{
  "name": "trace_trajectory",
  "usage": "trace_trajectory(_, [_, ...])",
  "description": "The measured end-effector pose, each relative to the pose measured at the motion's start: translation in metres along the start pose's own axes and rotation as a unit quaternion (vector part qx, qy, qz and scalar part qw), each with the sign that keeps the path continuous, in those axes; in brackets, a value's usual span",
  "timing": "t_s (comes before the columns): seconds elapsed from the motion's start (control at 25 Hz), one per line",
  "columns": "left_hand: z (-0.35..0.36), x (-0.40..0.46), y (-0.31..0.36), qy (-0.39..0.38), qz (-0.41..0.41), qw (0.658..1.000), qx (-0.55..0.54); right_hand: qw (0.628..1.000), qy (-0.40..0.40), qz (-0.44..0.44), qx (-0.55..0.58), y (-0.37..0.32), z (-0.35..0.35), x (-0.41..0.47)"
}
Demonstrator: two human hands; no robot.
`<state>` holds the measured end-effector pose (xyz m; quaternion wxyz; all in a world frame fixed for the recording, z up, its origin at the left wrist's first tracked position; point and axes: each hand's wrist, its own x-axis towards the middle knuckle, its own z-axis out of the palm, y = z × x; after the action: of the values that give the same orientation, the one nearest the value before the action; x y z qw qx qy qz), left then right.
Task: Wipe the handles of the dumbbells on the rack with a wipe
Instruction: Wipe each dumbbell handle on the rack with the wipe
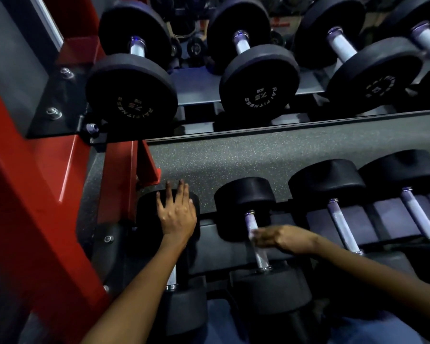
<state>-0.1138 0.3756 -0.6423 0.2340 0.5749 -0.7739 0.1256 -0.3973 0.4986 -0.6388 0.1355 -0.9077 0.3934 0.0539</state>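
Note:
On the lower rack tier, my left hand (175, 214) rests flat with spread fingers on the far head of the leftmost dumbbell (147, 219). My forearm hides most of that dumbbell's steel handle (171, 276). My right hand (286, 239), blurred, reaches from the right to the handle of the second dumbbell (260, 256). Its fingertips pinch a small pale wipe (252, 232) against the upper half of that handle.
More black dumbbells lie to the right on the lower tier, the nearest with its handle (341, 224) bare. The upper tier (199, 88) carries several round-headed dumbbells. A red upright frame (35, 194) stands close on the left. Speckled dark flooring (258, 155) shows between the tiers.

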Motion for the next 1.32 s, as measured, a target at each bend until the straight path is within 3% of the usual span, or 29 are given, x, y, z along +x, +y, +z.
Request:
trace_trajectory(0.12, [-0.003, -0.004, -0.001, -0.006, 0.010, 1.000, 0.005, 0.992, 0.075, 0.042, -0.090, 0.001, -0.017, 0.018])
trace_trajectory(0.28, [-0.003, -0.003, 0.002, -0.014, -0.002, 1.000, 0.007, 0.990, -0.091, -0.061, -0.084, -0.023, -0.009, 0.013])
trace_trajectory(0.32, [-0.003, -0.002, 0.003, -0.011, -0.004, 1.000, 0.005, 0.988, -0.086, -0.068, -0.106, -0.017, -0.016, 0.017])
trace_trajectory(0.4, [-0.002, -0.003, 0.001, -0.005, 0.006, 1.000, 0.007, 0.997, 0.038, -0.006, -0.074, 0.000, -0.028, 0.024])
trace_trajectory(0.44, [-0.001, -0.004, 0.000, 0.001, 0.009, 1.000, 0.009, 0.995, 0.051, 0.006, -0.083, 0.004, -0.028, 0.030])
trace_trajectory(0.52, [0.001, -0.005, 0.000, 0.007, 0.013, 1.000, 0.007, 0.997, -0.005, 0.028, -0.076, -0.008, -0.015, 0.036])
trace_trajectory(0.6, [0.002, -0.004, 0.002, 0.021, 0.004, 1.000, 0.006, 0.987, -0.119, -0.026, -0.104, -0.023, -0.006, 0.031])
trace_trajectory(0.68, [0.002, 0.000, 0.002, 0.022, -0.002, 1.000, 0.000, 0.975, -0.166, -0.051, -0.140, -0.017, -0.019, 0.036])
trace_trajectory(0.8, [0.000, -0.003, 0.001, 0.013, 0.009, 1.000, 0.009, 0.965, -0.084, 0.051, -0.244, -0.009, -0.025, 0.066])
trace_trajectory(0.84, [0.000, -0.003, 0.000, 0.010, 0.010, 1.000, 0.012, 0.962, -0.116, 0.055, -0.241, -0.019, -0.019, 0.075])
trace_trajectory(0.88, [0.000, -0.002, 0.000, 0.009, 0.011, 1.000, 0.012, 0.962, -0.134, 0.059, -0.229, -0.033, -0.012, 0.082])
trace_trajectory(0.96, [0.000, -0.003, 0.000, 0.010, 0.012, 1.000, 0.011, 0.949, -0.246, 0.071, -0.182, -0.049, 0.009, 0.076])
trace_trajectory(1.0, [0.000, -0.004, 0.000, 0.011, 0.012, 1.000, 0.008, 0.954, -0.244, 0.075, -0.158, -0.048, 0.012, 0.068])
trace_trajectory(1.08, [0.002, -0.003, -0.001, 0.017, 0.012, 1.000, -0.001, 0.971, -0.221, 0.095, -0.019, -0.045, 0.006, 0.049])
trace_trajectory(1.2, [0.005, -0.003, 0.000, 0.028, 0.006, 1.000, -0.007, 0.948, -0.217, 0.149, 0.177, -0.034, -0.008, 0.015])
trace_trajectory(1.32, [0.006, -0.003, 0.001, 0.034, 0.001, 0.999, -0.005, 0.911, -0.084, 0.328, 0.235, -0.018, -0.013, -0.007])
